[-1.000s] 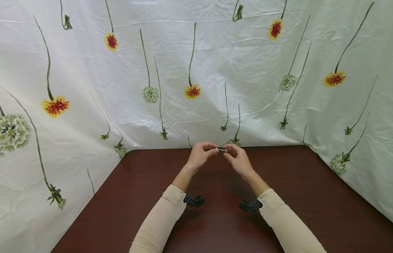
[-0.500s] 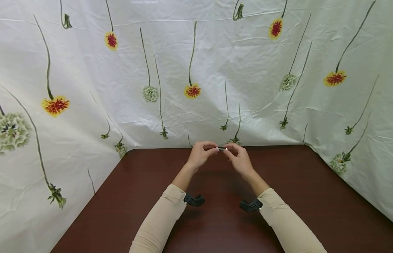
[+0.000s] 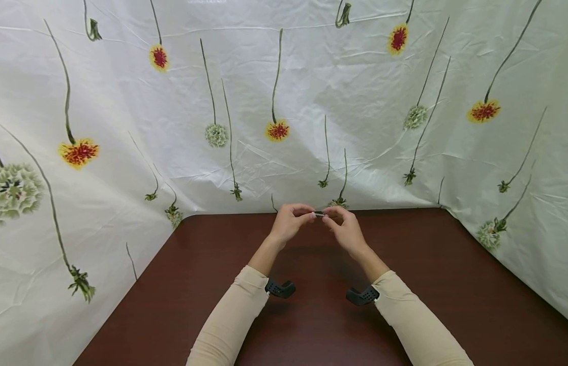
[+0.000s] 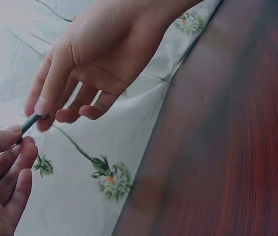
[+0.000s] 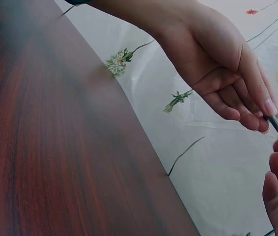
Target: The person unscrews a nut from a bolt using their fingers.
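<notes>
A small grey coil spring (image 4: 30, 123), ribbed along its length with what looks like a little loop at one end, is held above the far part of the table. My left hand (image 3: 287, 223) pinches one end between thumb and fingertips. The other end sits between the thumb and fingertips of my right hand (image 3: 347, 231). Seen from the right wrist, the spring (image 5: 276, 124) bridges the short gap between the two hands, its ends partly covered by fingertips. The remaining fingers of both hands are loosely bent beneath.
A dark reddish-brown wooden table (image 3: 311, 315) lies under the forearms. Behind it and along the sides hangs a white cloth (image 3: 247, 91) printed with flowers. Each wrist carries a black strap, such as the left strap (image 3: 280, 290).
Both hands stay nearly in place with the spring between them. The right thumb and fingertips shift slightly at their end of the spring, and the head view tilts very slightly.
</notes>
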Demonstrator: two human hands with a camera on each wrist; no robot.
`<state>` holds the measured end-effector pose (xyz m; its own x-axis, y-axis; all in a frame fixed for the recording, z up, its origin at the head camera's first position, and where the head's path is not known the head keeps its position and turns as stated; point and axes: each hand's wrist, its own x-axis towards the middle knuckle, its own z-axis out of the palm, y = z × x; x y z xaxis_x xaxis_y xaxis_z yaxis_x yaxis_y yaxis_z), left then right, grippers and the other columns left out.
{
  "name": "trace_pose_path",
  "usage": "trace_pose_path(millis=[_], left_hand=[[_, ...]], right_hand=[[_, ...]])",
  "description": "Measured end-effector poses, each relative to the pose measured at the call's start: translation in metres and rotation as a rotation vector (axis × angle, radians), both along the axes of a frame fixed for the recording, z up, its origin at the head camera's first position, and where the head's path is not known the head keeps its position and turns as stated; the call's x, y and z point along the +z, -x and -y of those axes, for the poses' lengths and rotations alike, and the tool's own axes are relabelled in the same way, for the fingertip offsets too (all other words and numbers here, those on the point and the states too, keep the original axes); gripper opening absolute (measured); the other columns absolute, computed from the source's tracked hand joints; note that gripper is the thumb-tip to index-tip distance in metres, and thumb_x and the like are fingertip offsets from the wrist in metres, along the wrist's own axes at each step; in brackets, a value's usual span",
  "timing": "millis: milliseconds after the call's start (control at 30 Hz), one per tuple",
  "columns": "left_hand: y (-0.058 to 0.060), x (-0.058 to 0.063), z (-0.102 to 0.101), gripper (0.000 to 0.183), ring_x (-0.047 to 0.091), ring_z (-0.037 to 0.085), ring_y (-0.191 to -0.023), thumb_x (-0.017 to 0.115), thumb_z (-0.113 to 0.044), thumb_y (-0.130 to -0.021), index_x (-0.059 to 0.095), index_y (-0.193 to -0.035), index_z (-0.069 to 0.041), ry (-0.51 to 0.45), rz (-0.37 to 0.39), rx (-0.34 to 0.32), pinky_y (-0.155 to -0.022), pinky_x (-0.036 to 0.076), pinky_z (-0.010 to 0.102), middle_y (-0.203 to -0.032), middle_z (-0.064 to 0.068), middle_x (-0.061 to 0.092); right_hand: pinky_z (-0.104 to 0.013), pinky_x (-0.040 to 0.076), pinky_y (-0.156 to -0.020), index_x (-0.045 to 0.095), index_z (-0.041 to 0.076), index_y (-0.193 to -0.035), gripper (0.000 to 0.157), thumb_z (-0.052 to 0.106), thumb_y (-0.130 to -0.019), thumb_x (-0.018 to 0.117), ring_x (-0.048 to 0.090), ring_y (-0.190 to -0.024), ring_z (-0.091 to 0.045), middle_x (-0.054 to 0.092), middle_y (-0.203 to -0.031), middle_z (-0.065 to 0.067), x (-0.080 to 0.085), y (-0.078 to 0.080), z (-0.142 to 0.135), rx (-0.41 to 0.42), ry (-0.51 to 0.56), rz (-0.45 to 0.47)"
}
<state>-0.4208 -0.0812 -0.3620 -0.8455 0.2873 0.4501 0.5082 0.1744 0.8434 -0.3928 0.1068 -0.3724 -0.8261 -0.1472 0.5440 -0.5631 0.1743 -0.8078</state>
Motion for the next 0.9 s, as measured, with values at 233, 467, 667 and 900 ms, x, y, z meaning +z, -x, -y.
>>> trace_pose_path(millis=[233, 467, 667, 900], left_hand=[[0.000, 0.000, 0.000, 0.014, 0.065, 0.027, -0.082, 0.069, -0.015, -0.085, 0.071, -0.096, -0.006, -0.006, -0.008, -0.004, -0.069, 0.050, 0.033, -0.088, 0.014, 0.069], [0.000, 0.000, -0.001, 0.018, 0.065, 0.028, -0.083, 0.069, -0.015, -0.085, 0.071, -0.098, -0.002, -0.007, -0.014, -0.006, -0.068, 0.050, 0.033, -0.089, 0.015, 0.069], [0.001, -0.001, 0.000, 0.013, 0.065, 0.029, -0.083, 0.069, -0.016, -0.085, 0.072, -0.095, -0.007, -0.011, -0.016, -0.007, -0.068, 0.050, 0.033, -0.088, 0.016, 0.069], [0.000, 0.000, 0.000, 0.015, 0.065, 0.027, -0.083, 0.068, -0.015, -0.086, 0.071, -0.096, -0.005, -0.008, -0.012, -0.006, -0.072, 0.050, 0.040, -0.088, 0.011, 0.069]], right_hand=[[-0.043, 0.050, -0.071, 0.057, 0.010, -0.121, 0.035, 0.014, -0.088, 0.066, 0.061, -0.091, -0.027, 0.060, -0.111, -0.012, -0.007, 0.008, -0.001, 0.010, 0.000, 0.004], [-0.037, 0.051, -0.068, 0.061, 0.005, -0.115, 0.032, 0.029, -0.094, 0.057, 0.064, -0.084, -0.027, 0.067, -0.096, -0.014, -0.005, 0.006, -0.001, -0.030, 0.002, 0.072], [-0.037, 0.050, -0.066, 0.062, -0.005, -0.108, 0.022, 0.007, -0.090, 0.061, 0.061, -0.082, -0.030, 0.063, -0.097, -0.018, 0.010, -0.011, 0.000, -0.004, -0.029, -0.003], [-0.041, 0.051, -0.068, 0.058, 0.003, -0.118, 0.031, 0.016, -0.091, 0.063, 0.062, -0.085, -0.026, 0.061, -0.105, -0.016, 0.004, -0.006, -0.001, -0.010, -0.008, -0.003]])
